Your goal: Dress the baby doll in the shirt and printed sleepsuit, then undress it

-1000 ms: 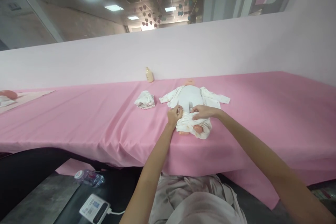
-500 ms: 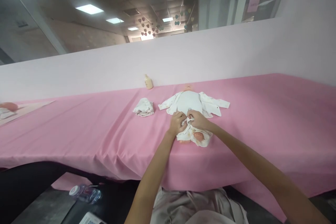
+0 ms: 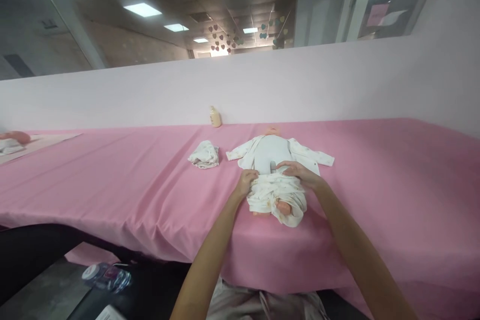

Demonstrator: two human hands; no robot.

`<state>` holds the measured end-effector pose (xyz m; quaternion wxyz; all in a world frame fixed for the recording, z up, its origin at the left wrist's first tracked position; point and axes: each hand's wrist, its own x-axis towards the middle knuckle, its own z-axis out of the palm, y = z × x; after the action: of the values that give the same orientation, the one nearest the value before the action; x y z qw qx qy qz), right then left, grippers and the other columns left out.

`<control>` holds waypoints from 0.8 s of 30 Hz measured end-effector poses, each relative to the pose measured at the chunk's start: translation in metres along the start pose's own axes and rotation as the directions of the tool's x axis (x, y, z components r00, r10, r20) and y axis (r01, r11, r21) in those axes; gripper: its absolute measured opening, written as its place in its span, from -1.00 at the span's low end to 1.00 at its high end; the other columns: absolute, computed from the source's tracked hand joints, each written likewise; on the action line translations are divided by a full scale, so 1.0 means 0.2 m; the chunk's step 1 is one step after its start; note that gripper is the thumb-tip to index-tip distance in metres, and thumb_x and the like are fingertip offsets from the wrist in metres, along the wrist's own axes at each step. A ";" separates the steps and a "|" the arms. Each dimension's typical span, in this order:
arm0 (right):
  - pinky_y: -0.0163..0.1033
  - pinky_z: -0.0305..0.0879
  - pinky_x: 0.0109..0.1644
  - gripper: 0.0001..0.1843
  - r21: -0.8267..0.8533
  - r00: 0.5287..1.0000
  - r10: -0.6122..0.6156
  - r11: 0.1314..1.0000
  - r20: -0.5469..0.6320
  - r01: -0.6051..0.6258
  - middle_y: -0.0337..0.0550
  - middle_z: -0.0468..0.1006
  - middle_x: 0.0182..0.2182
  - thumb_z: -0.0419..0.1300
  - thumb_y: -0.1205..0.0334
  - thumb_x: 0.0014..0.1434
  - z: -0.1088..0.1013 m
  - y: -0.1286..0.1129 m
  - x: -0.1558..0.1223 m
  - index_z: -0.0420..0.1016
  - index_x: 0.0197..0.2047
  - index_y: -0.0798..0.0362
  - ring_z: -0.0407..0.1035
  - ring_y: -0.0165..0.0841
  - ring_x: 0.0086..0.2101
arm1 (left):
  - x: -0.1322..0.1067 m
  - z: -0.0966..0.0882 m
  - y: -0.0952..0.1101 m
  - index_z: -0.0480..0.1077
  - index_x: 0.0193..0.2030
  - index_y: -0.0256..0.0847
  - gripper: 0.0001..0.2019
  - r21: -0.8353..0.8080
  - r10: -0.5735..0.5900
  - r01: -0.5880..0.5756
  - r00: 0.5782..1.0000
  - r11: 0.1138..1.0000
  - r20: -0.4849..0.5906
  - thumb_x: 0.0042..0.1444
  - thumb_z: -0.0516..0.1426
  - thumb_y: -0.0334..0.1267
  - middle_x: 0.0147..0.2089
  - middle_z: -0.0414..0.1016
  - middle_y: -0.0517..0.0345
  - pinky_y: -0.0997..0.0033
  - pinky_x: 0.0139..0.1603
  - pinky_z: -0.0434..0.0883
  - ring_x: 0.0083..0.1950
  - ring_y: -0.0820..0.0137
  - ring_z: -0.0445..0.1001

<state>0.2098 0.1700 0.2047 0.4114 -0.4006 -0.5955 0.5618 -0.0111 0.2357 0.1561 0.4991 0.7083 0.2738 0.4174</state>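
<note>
A baby doll [image 3: 272, 131] lies on its back in an open white jacket [image 3: 314, 156] over a pale grey-white torso [image 3: 262, 152]. White baby pants [image 3: 275, 191] are bunched about its hips and legs, with a foot [image 3: 283, 207] showing at one leg opening. My left hand [image 3: 245, 183] is closed on the left edge of the waistband. Across the right side of the waistband lies my right hand [image 3: 300, 173], its fingers stretched and somewhat apart over the lower belly; its thumb is hidden.
A folded white cloth [image 3: 204, 154] sits left of the doll on the pink tablecloth [image 3: 112, 175]. Behind stands a cream pump bottle [image 3: 215, 117] against the white wall [image 3: 168, 95]. Part of another doll [image 3: 15, 136] shows far left. A clear bottle [image 3: 107, 277] is below the table edge.
My hands have moved apart from the middle of the waistband to its two sides. The pants are spread wider across the hips, and my right fingers have straightened. The view has shifted slightly.
</note>
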 end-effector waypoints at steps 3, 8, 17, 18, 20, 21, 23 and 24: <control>-0.28 0.23 -0.34 -0.59 -0.059 0.998 0.047 0.997 -0.031 -0.048 -0.16 0.49 -0.35 0.30 0.10 -0.08 -0.08 0.02 -0.02 0.47 -0.12 0.03 0.35 -0.34 -0.37 | 0.00 -0.05 -0.01 0.11 -0.64 -0.23 -0.78 -0.031 -0.087 0.090 0.992 0.996 0.088 -0.15 0.05 -0.19 -0.62 0.03 0.29 0.46 -0.50 0.03 -0.54 0.53 0.02; -0.23 0.26 -0.18 -0.64 -0.205 0.991 0.133 0.970 -0.003 -0.131 -0.14 0.50 -0.23 0.28 0.09 -0.04 -0.19 0.04 -0.08 0.49 -0.15 0.01 0.36 -0.31 -0.25 | 0.01 -0.18 0.03 0.16 -0.63 -0.25 -0.71 0.045 -0.195 0.190 0.954 0.981 0.229 -0.09 0.13 -0.14 -0.58 0.09 0.27 0.46 -0.47 0.06 -0.51 0.52 0.06; -0.24 0.18 -0.31 -0.77 -0.477 0.867 -0.151 0.872 -0.474 -0.108 -0.23 0.43 -0.53 0.26 0.13 -0.12 -0.17 0.17 0.07 0.48 -0.39 0.08 0.29 -0.36 -0.43 | 0.19 -0.13 0.07 0.28 -0.44 -0.20 -0.80 0.714 0.123 -0.189 0.982 0.675 0.144 0.09 0.04 -0.14 -0.23 0.31 0.04 0.27 -0.09 0.25 -0.16 0.27 0.30; -0.24 0.16 -0.32 -0.80 -0.517 0.830 -0.199 0.847 -0.522 -0.122 -0.23 0.40 -0.55 0.24 0.11 -0.10 -0.16 0.19 0.10 0.46 -0.43 0.07 0.27 -0.36 -0.45 | 0.20 -0.10 0.05 0.29 -0.37 -0.20 -0.83 0.722 0.177 -0.201 0.978 0.662 0.110 0.13 0.00 -0.17 -0.17 0.30 0.02 0.25 -0.03 0.24 -0.11 0.25 0.30; -0.23 0.12 -0.33 -0.77 -0.599 0.768 -0.302 0.790 -0.564 -0.129 -0.23 0.35 -0.57 0.19 0.07 -0.05 -0.13 0.22 0.13 0.34 -0.56 0.04 0.22 -0.35 -0.46 | 0.20 -0.04 0.02 0.25 -0.27 -0.20 -0.84 0.695 0.239 -0.182 0.971 0.696 0.016 0.20 -0.07 -0.20 -0.17 0.30 0.01 0.25 -0.03 0.24 -0.10 0.26 0.31; -0.23 0.10 -0.33 -0.72 -0.639 0.748 -0.355 0.760 -0.561 -0.118 -0.23 0.31 -0.59 0.16 0.05 -0.02 -0.12 0.24 0.14 0.26 -0.61 0.03 0.19 -0.36 -0.46 | 0.19 -0.01 0.00 0.23 -0.28 -0.19 -0.85 0.652 0.243 -0.152 0.969 0.743 -0.051 0.21 -0.07 -0.20 -0.23 0.31 0.05 0.25 -0.06 0.24 -0.14 0.28 0.32; -0.23 0.07 -0.34 -0.64 -0.683 0.715 -0.437 0.726 -0.545 -0.077 -0.26 0.22 -0.60 0.11 0.02 0.02 -0.09 0.26 0.16 0.11 -0.65 0.00 0.13 -0.36 -0.46 | 0.19 0.02 -0.02 0.18 -0.35 -0.16 -0.83 0.516 0.204 -0.072 0.958 0.854 -0.203 0.22 -0.04 -0.15 -0.39 0.26 0.15 0.29 -0.16 0.25 -0.28 0.32 0.30; -0.23 0.06 -0.35 -0.63 -0.675 0.694 -0.456 0.736 -0.557 -0.057 -0.27 0.19 -0.60 0.09 0.01 0.04 -0.08 0.26 0.16 0.07 -0.64 0.00 0.10 -0.37 -0.47 | 0.19 0.03 -0.02 0.15 -0.38 -0.15 -0.80 0.443 0.175 -0.042 0.948 0.896 -0.265 0.22 -0.04 -0.12 -0.45 0.21 0.20 0.32 -0.21 0.24 -0.35 0.35 0.27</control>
<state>0.2151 0.2087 0.1544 0.5014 -0.6234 -0.5950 0.0771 0.0134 0.2639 0.1625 0.2586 0.7442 0.3910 0.4758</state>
